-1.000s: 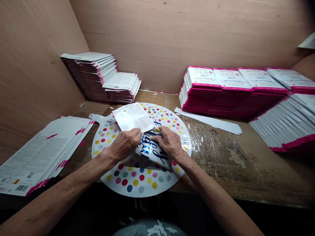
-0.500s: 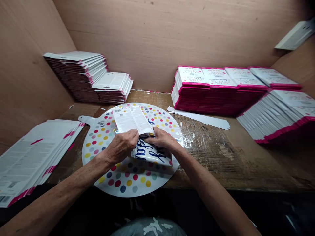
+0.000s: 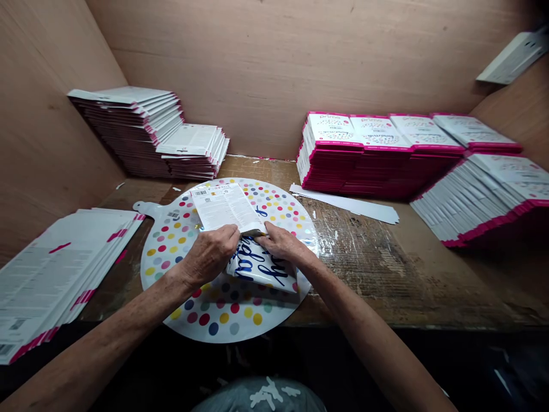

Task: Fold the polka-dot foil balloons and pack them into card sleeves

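Observation:
A white printed paper sleeve [image 3: 225,207] lies with its lower edge between my hands. My left hand [image 3: 213,253] is closed, its fingers pinching the left side of that edge. A folded foil balloon [image 3: 262,270], white with dark blue lettering, sits against the sleeve's edge. On the right, my right hand [image 3: 279,241] grips the folded foil balloon near the sleeve's mouth, fingers partly hidden. How far the foil reaches into the sleeve is hidden. Under both lies a flat, round balloon [image 3: 223,321] with coloured dots, its neck pointing left.
Stacks of printed sleeves stand at the back left [image 3: 171,129] and back right [image 3: 334,163], with another leaning stack [image 3: 467,200] at the far right. A fanned pile of sleeves [image 3: 55,274] lies at left. White paper strips [image 3: 351,207] rest on the worn tabletop [image 3: 377,274].
Both hands keep their hold and have hardly moved. The whole view has shifted slightly.

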Tool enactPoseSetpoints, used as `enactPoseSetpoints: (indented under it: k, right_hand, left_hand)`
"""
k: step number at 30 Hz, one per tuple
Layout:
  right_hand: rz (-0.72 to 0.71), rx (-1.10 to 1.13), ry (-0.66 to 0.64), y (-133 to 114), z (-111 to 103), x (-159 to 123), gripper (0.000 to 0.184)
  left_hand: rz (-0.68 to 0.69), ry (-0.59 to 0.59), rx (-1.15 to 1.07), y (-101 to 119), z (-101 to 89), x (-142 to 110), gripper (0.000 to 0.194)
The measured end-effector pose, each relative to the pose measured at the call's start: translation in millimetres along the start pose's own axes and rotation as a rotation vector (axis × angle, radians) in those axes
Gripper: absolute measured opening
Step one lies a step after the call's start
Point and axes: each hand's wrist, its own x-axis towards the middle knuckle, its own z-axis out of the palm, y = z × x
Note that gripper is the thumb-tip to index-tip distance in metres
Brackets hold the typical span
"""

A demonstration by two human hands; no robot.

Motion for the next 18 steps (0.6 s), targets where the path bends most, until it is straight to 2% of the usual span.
enactPoseSetpoints:
  k: [3, 7, 9, 10, 12, 14, 16, 18]
  right_hand:
    - [0.116, -0.014, 0.057, -5.2, 0.3, 3.4, 0.032]
    - [0.129, -0.03, 0.234, -7.6, 6.0, 1.7, 0.026]
    - [0.131, -0.014, 0.309, -5.4, 10.0, -1.7, 0.024]
    - [0.125, 0.003, 0.342, -3.5, 11.8, -3.5, 0.023]
    - [0.099, 0.051, 0.397, 0.9, 14.3, -6.0, 0.02]
    - [0.074, 0.099, 0.448, 5.4, 15.0, -7.4, 0.018]
    - [0.057, 0.135, 0.49, 9.1, 13.9, -9.0, 0.017]
    - [0.049, 0.165, 0.514, 12.5, 11.6, -12.3, 0.017]
  left_hand:
    - [0.012, -0.002, -0.012, -1.1, 0.0, 1.3, 0.025]
    - [-0.05, 0.072, -0.115, -0.3, 0.1, -3.7, 0.027]
    - [-0.198, 0.195, -0.258, 5.0, -1.1, -9.3, 0.028]
    - [-0.335, 0.282, -0.345, 9.3, -2.1, -12.4, 0.028]
    - [-0.673, 0.457, -0.597, 20.7, -3.8, -18.0, 0.034]
    - [-0.917, 0.508, -1.008, 34.5, -3.3, -21.3, 0.045]
    - [-0.964, 0.433, -1.475, 48.3, 0.4, -21.2, 0.056]
    - [-0.933, 0.367, -1.76, 59.7, 7.1, -18.2, 0.062]
